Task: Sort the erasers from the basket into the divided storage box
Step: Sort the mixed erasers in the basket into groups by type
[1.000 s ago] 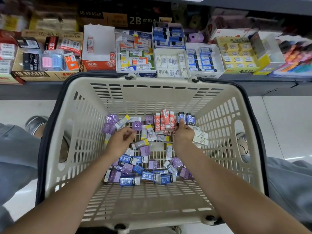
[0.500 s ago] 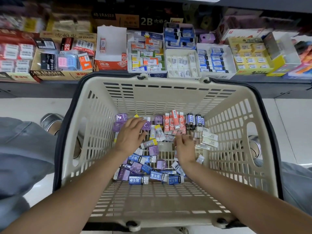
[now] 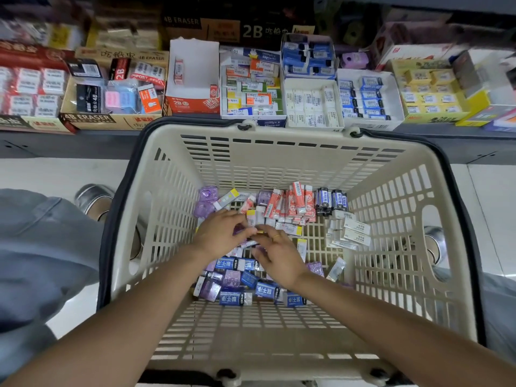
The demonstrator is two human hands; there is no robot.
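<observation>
Head view: both hands down in the cream basket [image 3: 307, 169], now drawn together mid-pile after working apart a second ago. Left hand [image 3: 220, 233] slid right from the purple erasers [image 3: 208, 195] at far left, fingers curled over the heap, seemingly pinching a purple piece, though blurred. Right hand [image 3: 279, 255] pulled back from the black-sleeved erasers [image 3: 331, 201] at far right, fingers spread and relaxed, grasping nothing visible. Red-and-white erasers [image 3: 293, 202] lined along the far wall; blue ones [image 3: 237, 297] nearest. Divided storage box [image 3: 312, 100] well beyond on the shelf. Judged: gathering like kinds before any transfer; sorting barely begun.
</observation>
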